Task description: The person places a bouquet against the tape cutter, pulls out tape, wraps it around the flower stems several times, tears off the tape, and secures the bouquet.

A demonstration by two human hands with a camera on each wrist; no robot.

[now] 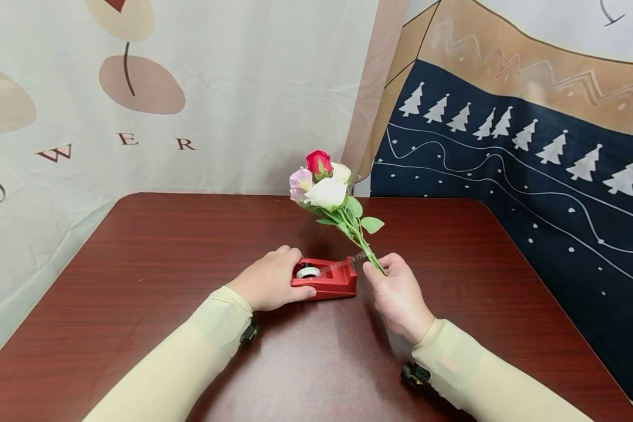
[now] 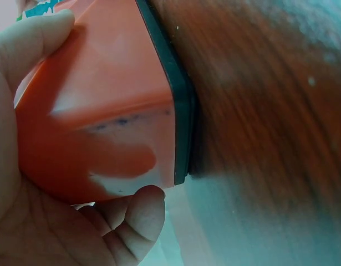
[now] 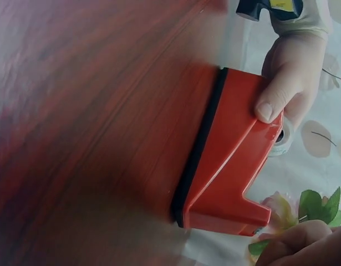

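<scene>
Two things are grasped: red tape dispenser (image 1: 329,288) between the left fingers (image 1: 290,255), flower stems (image 1: 360,237) between the right fingers (image 1: 394,262).

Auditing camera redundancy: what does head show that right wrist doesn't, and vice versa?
Head only: the red rose, the tape strip running from the red tape dispenser to the flower stems, and the navy pine-tree backdrop.

Right wrist only: the dispenser's black base.

Both: the left hand gripping the dispenser, the tape roll, part of the right hand, green leaves and the wooden tabletop.
</scene>
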